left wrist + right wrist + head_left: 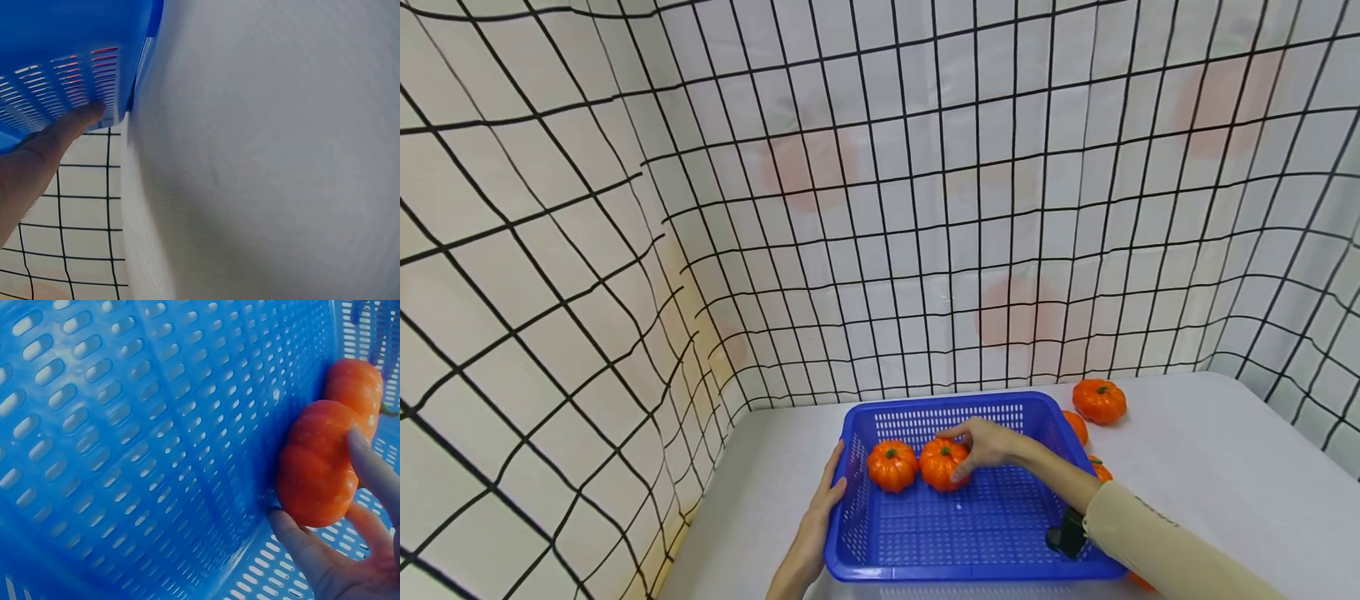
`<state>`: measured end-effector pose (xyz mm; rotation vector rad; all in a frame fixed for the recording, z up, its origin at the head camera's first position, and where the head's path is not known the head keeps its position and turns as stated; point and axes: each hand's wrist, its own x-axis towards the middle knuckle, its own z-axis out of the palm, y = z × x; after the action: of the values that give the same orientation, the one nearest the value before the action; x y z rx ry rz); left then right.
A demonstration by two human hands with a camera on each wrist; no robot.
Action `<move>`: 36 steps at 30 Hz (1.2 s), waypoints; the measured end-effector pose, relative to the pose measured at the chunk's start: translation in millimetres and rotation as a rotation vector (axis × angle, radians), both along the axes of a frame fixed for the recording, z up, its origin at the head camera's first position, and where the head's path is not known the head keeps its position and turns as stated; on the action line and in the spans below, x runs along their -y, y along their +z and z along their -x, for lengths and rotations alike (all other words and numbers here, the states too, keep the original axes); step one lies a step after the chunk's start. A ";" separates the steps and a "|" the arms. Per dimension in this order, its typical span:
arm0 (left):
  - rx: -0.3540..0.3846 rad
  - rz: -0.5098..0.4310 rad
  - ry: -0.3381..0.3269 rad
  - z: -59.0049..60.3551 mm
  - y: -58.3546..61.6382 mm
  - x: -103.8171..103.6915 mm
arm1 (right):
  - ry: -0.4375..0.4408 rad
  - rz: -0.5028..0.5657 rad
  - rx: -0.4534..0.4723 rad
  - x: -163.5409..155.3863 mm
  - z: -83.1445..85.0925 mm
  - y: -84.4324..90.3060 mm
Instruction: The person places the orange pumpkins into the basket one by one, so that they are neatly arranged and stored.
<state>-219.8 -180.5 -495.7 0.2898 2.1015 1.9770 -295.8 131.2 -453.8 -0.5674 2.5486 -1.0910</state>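
Observation:
A blue plastic basket (955, 573) with slotted walls stands on the white table. Inside it, towards the back left, two small orange toy pumpkins sit side by side. My right hand (988, 442) reaches over the basket's right side and holds the right-hand pumpkin (942, 475) between thumb and fingers. The other pumpkin (892, 467) lies just left of it; both show in the right wrist view, one behind the other. Along the basket's left wall, my left hand (814, 521) rests with straight fingers against the outside, as the left wrist view also shows.
Outside the basket's right side lie more pumpkins, one of them at the back (1100, 402) and others partly hidden by the rim and my right arm. Black netting (895, 225) over white sheeting encloses the table (1195, 450) at the back and sides.

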 end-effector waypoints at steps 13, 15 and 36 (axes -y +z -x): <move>0.004 0.010 0.001 0.3 -1.0 0.1 | 0.017 -0.065 0.062 -1.7 1.9 21.2; 0.006 0.007 0.001 0.2 -1.2 0.1 | 0.014 -0.051 0.068 -3.4 1.8 26.9; 0.002 0.005 -0.004 0.0 -0.6 1.1 | -0.045 -0.032 -0.147 -84.5 -25.1 88.4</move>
<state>-219.7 -181.6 -496.3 0.2911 2.1027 1.9681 -270.7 215.7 -365.5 -0.6051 2.7118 -1.0580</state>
